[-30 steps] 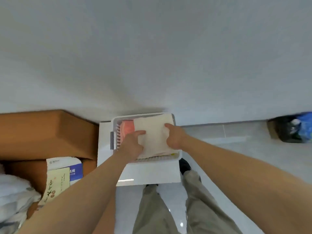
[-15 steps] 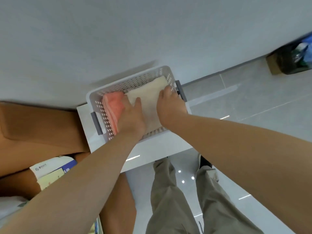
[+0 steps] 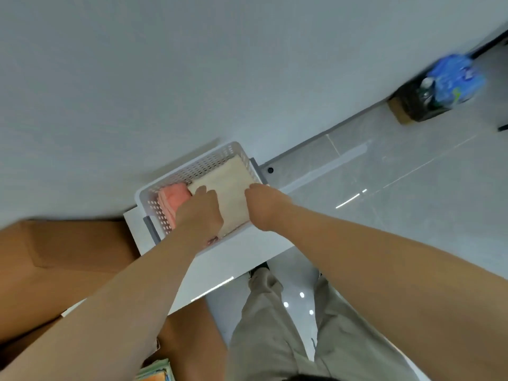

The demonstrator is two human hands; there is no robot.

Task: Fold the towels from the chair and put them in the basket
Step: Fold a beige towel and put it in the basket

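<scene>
In the head view, the white basket [image 3: 192, 167] stood on a white table [image 3: 220, 259] against the wall, with a cardboard box [image 3: 68, 248] to its left. A folded cream towel [image 3: 231, 188] lay inside it, just beside a pink towel [image 3: 176, 198]. The left hand [image 3: 199, 213] gripped the cream towel's left edge, thumb on top. The right hand [image 3: 262, 204] curled its fingers over the towel's right edge, holding it.

Matt cloth towels [image 3: 229, 185] fill a perforated plastic basket [image 3: 192, 167]; floor tiles [image 3: 412, 204] glossy.
</scene>
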